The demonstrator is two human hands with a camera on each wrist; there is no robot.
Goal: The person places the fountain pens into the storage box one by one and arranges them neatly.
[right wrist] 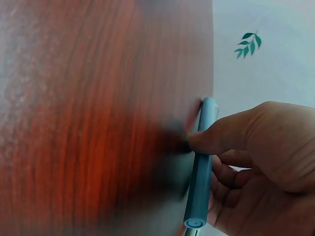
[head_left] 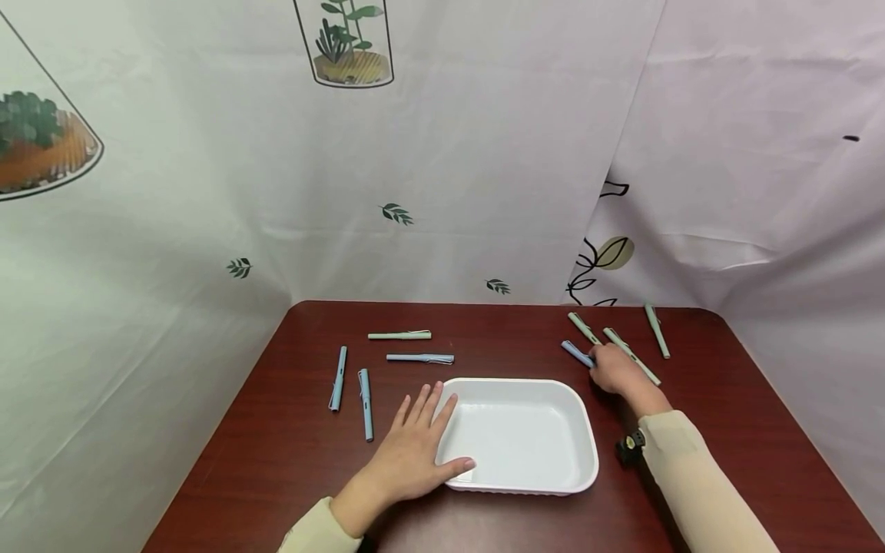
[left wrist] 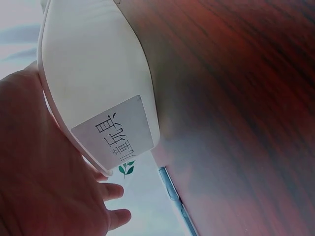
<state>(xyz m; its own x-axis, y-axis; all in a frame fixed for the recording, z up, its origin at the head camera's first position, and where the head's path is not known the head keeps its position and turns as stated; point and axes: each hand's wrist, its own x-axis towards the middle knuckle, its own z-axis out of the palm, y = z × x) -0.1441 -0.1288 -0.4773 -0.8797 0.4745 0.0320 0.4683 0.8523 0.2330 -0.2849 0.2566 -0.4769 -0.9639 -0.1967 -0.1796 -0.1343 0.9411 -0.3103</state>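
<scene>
My left hand (head_left: 408, 453) rests on the left rim of a white plastic tray (head_left: 518, 438), its fingers straight and spread. The left wrist view shows a printed label (left wrist: 118, 135) on the tray's outer wall, beside that hand. Beyond the tray's right far corner, my right hand (head_left: 622, 376) pinches a blue pen (head_left: 576, 353) between thumb and fingers. Close up, the pen (right wrist: 199, 189) has its round end toward the right wrist camera. Two pale green pens (head_left: 583, 327) (head_left: 632, 355) lie right around this hand.
Another green pen (head_left: 657, 332) lies near the table's back right corner. To the left are a green pen (head_left: 399, 336) and three blue pens (head_left: 420, 358) (head_left: 338, 379) (head_left: 366, 405). A white printed curtain (head_left: 449, 192) hangs behind the dark red table (head_left: 242, 461).
</scene>
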